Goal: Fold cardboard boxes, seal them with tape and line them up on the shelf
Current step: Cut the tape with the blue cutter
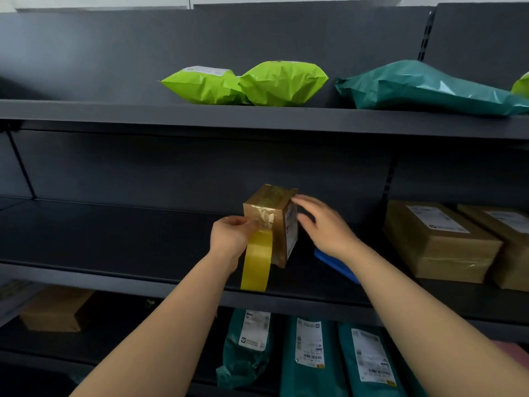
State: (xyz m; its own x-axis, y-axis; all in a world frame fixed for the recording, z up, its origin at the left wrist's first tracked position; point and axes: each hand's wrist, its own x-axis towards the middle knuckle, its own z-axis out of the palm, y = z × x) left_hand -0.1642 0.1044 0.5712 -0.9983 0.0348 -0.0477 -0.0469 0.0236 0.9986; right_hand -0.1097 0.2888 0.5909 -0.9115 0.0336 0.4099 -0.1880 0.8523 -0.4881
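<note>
I have the small tape-wrapped brown cardboard box (270, 222) standing on end at the middle of the dark grey metal shelf (114, 239), long axis vertical, label face toward three o'clock. My left hand (230, 237) pinches what looks like the yellow tape strip (256, 260) at its near corner; my right hand (320, 222) hovers spread at three o'clock. I should steady the box first, then press the tape flat.

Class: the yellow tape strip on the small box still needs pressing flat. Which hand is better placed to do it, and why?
Probably the left hand: it already pinches the yellow tape at the front face of the small box. The right hand is open beside the labelled side, better suited to steadying.
</note>
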